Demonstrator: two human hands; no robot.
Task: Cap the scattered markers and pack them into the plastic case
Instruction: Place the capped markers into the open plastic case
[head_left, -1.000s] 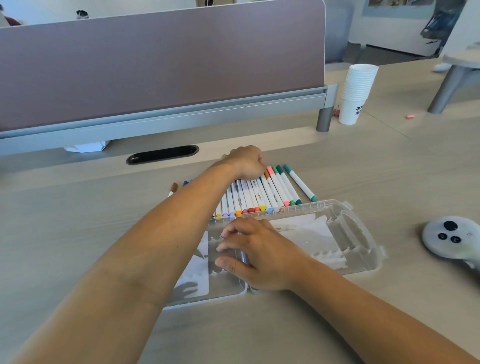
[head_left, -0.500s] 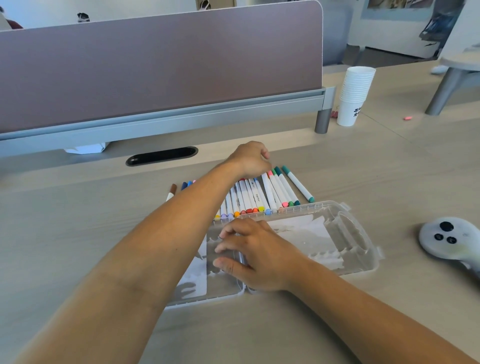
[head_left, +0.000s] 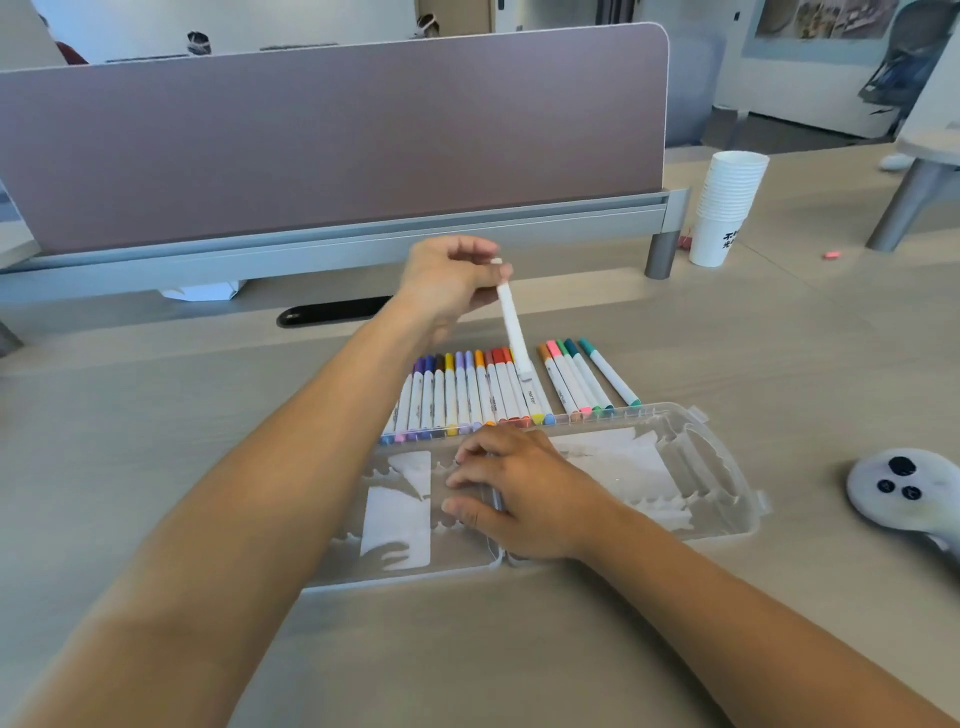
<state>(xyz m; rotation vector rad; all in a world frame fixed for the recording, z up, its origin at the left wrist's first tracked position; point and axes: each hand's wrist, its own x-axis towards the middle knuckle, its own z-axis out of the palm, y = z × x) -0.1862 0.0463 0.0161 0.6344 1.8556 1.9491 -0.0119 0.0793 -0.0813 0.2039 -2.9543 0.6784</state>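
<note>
White marker (head_left: 513, 327) tilted above row of capped markers (head_left: 478, 395), clear case (head_left: 597, 418) open alongside

Pretty clearly an open-plan office. Across the top half of the frame runs a mauve fabric desk divider (head_left: 332, 140) sitting on a grey metal rail (head_left: 363, 234), the kind that splits facing workstations. The pale wood-look desk (head_left: 779, 364) has a black cable slot (head_left: 332, 314) cut into it just below that rail. Right of centre there's a stack of white paper cups (head_left: 727, 208), water-cooler style. In the upper right you can see a mesh office chair (head_left: 909, 67) and the grey leg of another table (head_left: 904, 208), and a head (head_left: 197, 41) shows above the divider at upper left.
</note>
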